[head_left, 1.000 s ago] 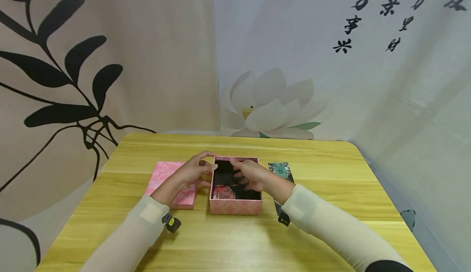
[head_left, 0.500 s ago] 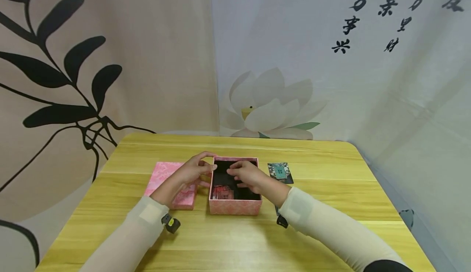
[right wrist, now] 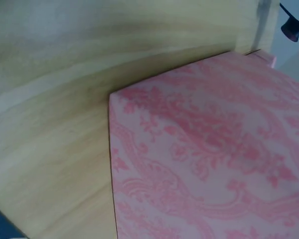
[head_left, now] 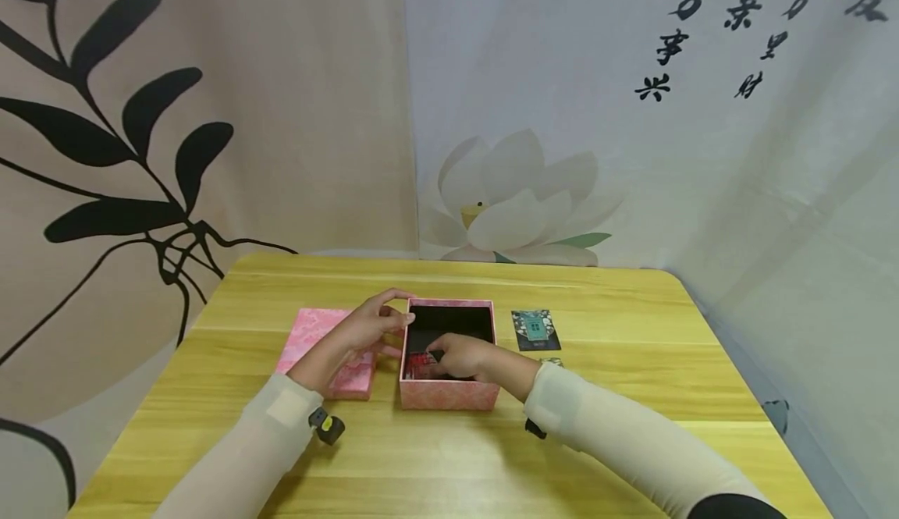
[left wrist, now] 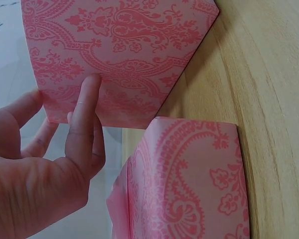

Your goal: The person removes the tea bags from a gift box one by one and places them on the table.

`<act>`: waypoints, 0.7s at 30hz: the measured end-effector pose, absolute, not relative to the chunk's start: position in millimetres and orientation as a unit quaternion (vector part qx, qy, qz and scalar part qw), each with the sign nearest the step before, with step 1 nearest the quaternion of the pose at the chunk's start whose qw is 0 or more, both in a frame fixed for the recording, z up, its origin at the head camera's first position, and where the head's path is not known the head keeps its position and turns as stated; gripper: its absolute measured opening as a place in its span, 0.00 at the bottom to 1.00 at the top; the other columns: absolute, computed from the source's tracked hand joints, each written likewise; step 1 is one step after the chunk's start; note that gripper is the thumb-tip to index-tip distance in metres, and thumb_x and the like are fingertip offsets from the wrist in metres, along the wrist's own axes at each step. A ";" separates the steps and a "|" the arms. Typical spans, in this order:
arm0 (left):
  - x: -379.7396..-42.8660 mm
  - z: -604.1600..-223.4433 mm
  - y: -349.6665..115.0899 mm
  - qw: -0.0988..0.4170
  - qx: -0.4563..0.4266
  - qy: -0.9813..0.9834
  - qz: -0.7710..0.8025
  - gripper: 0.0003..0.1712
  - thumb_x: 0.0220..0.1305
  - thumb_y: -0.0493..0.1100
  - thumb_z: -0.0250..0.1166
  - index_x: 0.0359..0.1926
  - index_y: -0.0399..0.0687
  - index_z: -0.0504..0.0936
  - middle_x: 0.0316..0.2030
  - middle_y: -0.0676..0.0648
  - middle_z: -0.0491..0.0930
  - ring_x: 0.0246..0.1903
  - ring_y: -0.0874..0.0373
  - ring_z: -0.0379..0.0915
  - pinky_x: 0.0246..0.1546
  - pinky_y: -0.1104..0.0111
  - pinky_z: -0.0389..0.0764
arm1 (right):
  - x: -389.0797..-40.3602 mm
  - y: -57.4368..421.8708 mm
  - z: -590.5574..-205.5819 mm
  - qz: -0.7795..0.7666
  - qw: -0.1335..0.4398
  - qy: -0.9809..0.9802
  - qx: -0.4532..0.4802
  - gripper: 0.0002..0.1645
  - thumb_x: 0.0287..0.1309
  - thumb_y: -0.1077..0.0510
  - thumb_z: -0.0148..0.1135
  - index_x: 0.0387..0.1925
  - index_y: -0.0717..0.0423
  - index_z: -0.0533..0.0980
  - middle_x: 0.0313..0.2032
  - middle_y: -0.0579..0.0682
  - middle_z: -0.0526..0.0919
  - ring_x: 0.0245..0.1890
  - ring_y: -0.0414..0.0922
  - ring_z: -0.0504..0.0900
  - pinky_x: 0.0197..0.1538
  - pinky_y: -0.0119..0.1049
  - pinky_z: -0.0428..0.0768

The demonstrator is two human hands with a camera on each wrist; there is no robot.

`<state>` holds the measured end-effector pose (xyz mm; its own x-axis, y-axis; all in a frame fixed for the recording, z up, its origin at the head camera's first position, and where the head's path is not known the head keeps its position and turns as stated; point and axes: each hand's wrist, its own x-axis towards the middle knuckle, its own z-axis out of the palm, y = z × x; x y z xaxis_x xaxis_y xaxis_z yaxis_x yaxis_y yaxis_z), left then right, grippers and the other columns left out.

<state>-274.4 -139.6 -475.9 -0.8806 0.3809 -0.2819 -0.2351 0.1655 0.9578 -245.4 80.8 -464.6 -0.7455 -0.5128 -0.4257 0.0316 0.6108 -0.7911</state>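
A pink patterned box [head_left: 449, 396] with a black inside stands open-topped at mid-table. My left hand [head_left: 367, 324] holds its left side, thumb at the rim, index finger reaching to the far corner. In the left wrist view, the fairly straight fingers [left wrist: 84, 112] touch the outer wall. My right hand [head_left: 463, 355] is down inside the box, fingertips at a red printed packet [head_left: 419, 364] in the near left corner. I cannot tell whether they pinch it. The right wrist view shows only the box's outer wall [right wrist: 204, 144] and the table, without the hand.
The pink lid [head_left: 316, 330] lies left of the box, partly under my left forearm. To the right lie a dark floral packet with a teal label [head_left: 536, 330] and another packet [head_left: 552, 361], mostly hidden by my right sleeve. A printed curtain hangs behind the table.
My right hand has moved from over the box's middle toward the near left corner, down to the red packet. The left hand and the box have stayed in place.
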 end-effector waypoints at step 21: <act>-275.5 -473.9 -138.6 0.239 0.057 0.720 0.649 0.30 0.76 0.43 0.62 0.73 0.49 0.65 0.50 0.35 0.73 0.46 0.44 0.81 0.38 0.50 0.90 | -249.3 83.9 -467.3 -0.620 0.268 0.733 -0.084 0.08 0.71 0.66 0.60 0.46 0.70 0.78 0.33 0.51 0.80 0.31 0.42 0.81 0.38 0.38 0.85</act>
<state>-275.5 -138.6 -473.9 -0.8790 0.3925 -0.2708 -0.2289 0.1510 0.9617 -249.3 83.9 -467.3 -0.8421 -0.4556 -0.2886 0.2087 0.2180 -0.9534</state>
